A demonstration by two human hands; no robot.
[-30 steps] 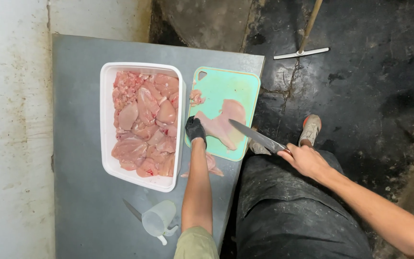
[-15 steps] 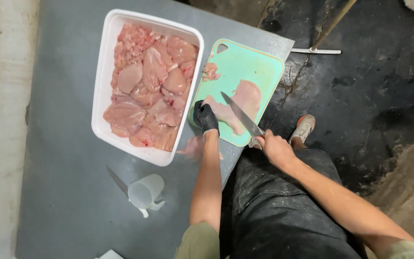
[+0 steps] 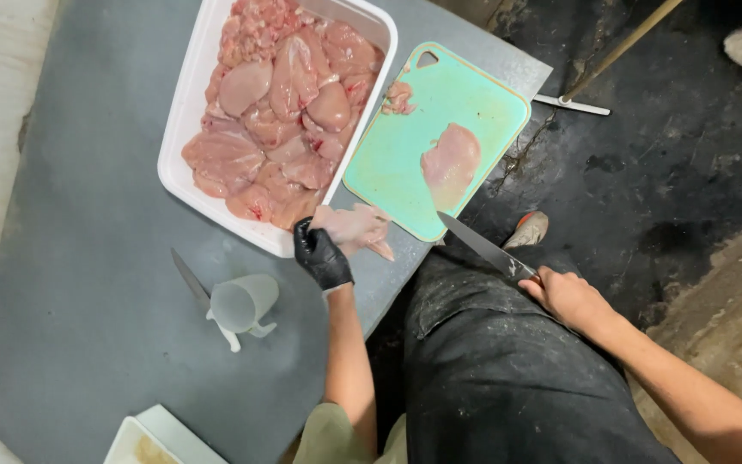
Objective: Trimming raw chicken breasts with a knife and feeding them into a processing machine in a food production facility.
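My left hand (image 3: pixel 320 253), in a black glove, grips a pale raw chicken piece (image 3: pixel 356 228) lying on the grey table just below the white tray (image 3: pixel 184 129). The tray is heaped with several raw chicken pieces (image 3: pixel 281 103). A green cutting board (image 3: pixel 405 155) lies to its right with one flat chicken fillet (image 3: pixel 451 163) on it and a small scrap (image 3: pixel 398 96) near its top edge. My bare right hand (image 3: pixel 567 296) holds a long knife (image 3: pixel 484 247) by the handle, off the table's edge, its tip at the board's near edge.
A clear plastic measuring jug (image 3: pixel 240 305) lies on its side on the grey table (image 3: pixel 70 283), with a second knife (image 3: pixel 189 277) beside it. A white container corner (image 3: pixel 152 438) shows at the bottom. A long-handled tool (image 3: pixel 599 60) lies on the dark wet floor to the right.
My left hand moved off the cutting board toward me and now holds a chicken piece on the table below the tray. The knife drew back from the fillet to the board's near edge.
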